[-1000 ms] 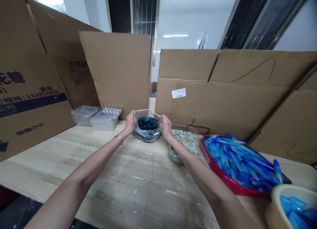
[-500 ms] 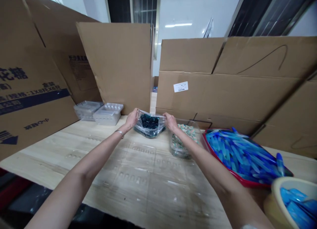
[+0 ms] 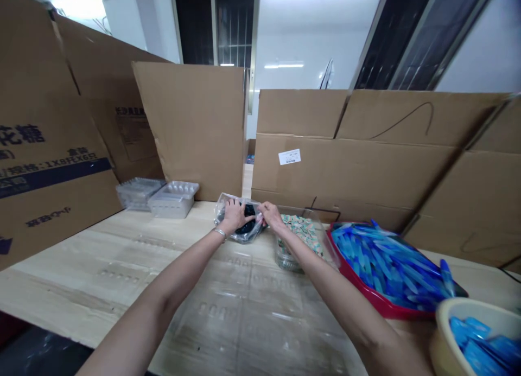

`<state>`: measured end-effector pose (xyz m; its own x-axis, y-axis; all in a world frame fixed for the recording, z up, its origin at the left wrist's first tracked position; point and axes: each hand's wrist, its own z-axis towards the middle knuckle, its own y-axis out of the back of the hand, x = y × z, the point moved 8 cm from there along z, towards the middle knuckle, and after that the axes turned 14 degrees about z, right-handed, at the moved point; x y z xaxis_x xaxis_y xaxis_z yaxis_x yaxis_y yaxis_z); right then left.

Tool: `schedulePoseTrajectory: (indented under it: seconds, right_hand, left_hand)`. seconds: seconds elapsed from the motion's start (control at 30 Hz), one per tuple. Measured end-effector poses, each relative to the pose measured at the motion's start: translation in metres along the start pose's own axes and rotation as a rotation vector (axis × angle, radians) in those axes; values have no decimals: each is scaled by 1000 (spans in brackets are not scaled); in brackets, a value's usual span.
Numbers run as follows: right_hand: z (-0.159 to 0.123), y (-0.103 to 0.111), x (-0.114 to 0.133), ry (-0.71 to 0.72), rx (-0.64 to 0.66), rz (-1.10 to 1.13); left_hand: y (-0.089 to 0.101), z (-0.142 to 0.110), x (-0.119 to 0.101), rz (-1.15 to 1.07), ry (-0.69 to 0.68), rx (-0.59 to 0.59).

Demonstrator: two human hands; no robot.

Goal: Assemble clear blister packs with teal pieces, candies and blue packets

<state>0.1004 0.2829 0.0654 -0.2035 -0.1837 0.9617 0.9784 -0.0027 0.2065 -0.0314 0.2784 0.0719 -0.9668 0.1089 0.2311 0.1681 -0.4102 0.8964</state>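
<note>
A clear plastic bag (image 3: 244, 237) with dark, shiny contents stands at the back middle of the table. My left hand (image 3: 235, 215), fingers spread, reaches over the bag's mouth and covers part of the dark contents. On the other side, my right hand (image 3: 269, 214) has its fingers closed on the bag's right rim. Just right of the bag is a clear plastic tub (image 3: 288, 261) holding many small, pale green and orange pieces (image 3: 303, 232). My right forearm passes in front of that tub.
Two clear plastic trays (image 3: 173, 202) stand at the back left. On the right, a red tray (image 3: 366, 289) holds blue slender packets (image 3: 382, 262), beside a cream bucket (image 3: 443, 332) of blue packets. Cardboard panels (image 3: 191, 126) wall the back. Clear sheeting (image 3: 260, 316) covers the table's front.
My left hand has let go of the bag's left rim and moved right, over its opening. My right hand keeps its grip. The view has tilted up slightly.
</note>
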Motion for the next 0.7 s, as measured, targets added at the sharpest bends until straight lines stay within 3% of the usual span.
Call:
schedulePoseTrajectory:
  seconds: [0.13,0.3,0.53,0.7]
  right_hand:
    - [4,7,-4,-21,-17,52]
    - [5,-1,-6,-20,-7,82]
    - [6,-9,-1,-10,-42,90]
    - [4,-13,-2,-6,-37,68]
  left_hand:
    - [-6,-3,2,16,26,23]
    - [-16,3,6,16,57,86]
    - [-14,-3,3,-13,-92,93]
    - [-12,-19,-5,-50,-104,73]
